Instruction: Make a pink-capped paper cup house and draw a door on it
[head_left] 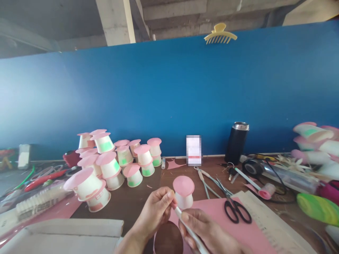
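My right hand is closed around a white stick, slim and pen-like, which slants up to the left. At its upper end my left hand is closed, thumb and forefinger pinching a small pink bit that the fingers partly hide. Just behind the hands stands an upside-down white paper cup topped with a pink disc. Under the hands lies a pink sheet with a round hole cut in it, showing the brown table. Black-handled scissors rest on that sheet, right of my right hand.
Stacked white cups with pink discs stand at the left, and more cups are piled far right. Pliers, a black bottle and loose tools are at the back right. A white box sits front left. A blue partition rises behind.
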{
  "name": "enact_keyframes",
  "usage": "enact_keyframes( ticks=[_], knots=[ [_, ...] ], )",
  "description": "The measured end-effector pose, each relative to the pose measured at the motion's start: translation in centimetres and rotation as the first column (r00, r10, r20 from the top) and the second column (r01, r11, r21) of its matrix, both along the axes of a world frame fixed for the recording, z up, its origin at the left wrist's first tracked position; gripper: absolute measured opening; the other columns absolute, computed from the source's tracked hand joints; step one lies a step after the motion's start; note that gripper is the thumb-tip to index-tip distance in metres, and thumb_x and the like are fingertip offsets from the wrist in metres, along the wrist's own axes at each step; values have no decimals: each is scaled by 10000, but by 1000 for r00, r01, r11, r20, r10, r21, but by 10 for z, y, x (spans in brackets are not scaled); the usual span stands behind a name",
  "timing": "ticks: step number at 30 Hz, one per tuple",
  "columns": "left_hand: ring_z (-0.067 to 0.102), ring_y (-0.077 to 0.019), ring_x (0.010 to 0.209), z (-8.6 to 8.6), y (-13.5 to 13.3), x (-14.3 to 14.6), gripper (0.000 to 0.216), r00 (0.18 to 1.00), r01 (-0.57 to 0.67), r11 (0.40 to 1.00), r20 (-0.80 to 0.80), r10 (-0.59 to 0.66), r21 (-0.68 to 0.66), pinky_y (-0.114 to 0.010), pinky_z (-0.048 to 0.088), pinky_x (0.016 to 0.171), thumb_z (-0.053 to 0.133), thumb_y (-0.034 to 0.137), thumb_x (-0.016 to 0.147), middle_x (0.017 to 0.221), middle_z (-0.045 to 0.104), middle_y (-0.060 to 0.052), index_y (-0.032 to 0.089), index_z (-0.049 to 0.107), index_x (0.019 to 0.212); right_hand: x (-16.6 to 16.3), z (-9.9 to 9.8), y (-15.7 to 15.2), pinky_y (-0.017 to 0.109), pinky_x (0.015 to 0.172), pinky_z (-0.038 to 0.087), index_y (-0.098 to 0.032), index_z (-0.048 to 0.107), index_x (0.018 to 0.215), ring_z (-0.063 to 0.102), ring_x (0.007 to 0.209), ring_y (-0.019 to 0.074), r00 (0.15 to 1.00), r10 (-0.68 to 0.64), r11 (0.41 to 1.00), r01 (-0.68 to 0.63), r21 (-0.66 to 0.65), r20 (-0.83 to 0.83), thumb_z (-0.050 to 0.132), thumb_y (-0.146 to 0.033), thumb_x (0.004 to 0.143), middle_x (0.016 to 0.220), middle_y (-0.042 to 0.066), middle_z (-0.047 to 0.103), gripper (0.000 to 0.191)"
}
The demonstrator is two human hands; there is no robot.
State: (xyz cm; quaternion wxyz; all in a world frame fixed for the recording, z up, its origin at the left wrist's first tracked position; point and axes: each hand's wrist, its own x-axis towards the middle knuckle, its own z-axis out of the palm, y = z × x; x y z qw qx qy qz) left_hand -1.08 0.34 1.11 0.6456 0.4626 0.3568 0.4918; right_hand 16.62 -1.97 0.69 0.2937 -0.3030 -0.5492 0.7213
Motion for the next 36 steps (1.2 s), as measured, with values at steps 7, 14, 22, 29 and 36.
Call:
enact_keyframes(
  ticks=[7,14,22,29,36],
  knots=[
    [244,-29,376,10,21,-29,489,880,-394,904,-218,423,166,-143,218,366,570,685,754,514,326,116,200,505,748,5,6,-14,192,400,159,-181,471,554,260,464,44,979,153,988,-150,-34,138,721,-591,728,511,-77,320,511],
    [534,-122,391,-29,24,-13,301,743,-387,908,-529,410,160,-222,357,359,567,421,835,696,654,-12,178,637,1000,4,6,-9,188,425,188,-127,639,684,334,458,32,992,110,994,-109,-11,57,672,-666,741,542,-44,463,542],
    [598,-191,608,-20,13,-18,454,367,-298,744,-647,668,599,-293,431,642,458,468,913,629,594,33,189,493,1270,19,13,-17,184,438,219,-219,749,1023,346,469,47,984,-35,995,18,-97,-175,748,-540,760,541,-60,454,415],
    [638,-185,769,-20,7,4,241,351,-219,825,-747,565,521,-278,431,693,423,363,941,869,697,-18,241,622,883,47,25,0,159,395,176,-343,696,1080,259,415,38,794,-377,926,324,-193,-477,762,-504,761,510,-64,470,363],
    [610,-214,895,-26,7,6,275,311,-61,855,-804,507,515,-321,442,814,472,148,850,935,650,-62,221,682,1011,55,26,15,188,470,314,-303,627,1286,329,518,88,731,-624,771,634,-65,-276,690,-515,826,595,-51,463,511]
  ],
)
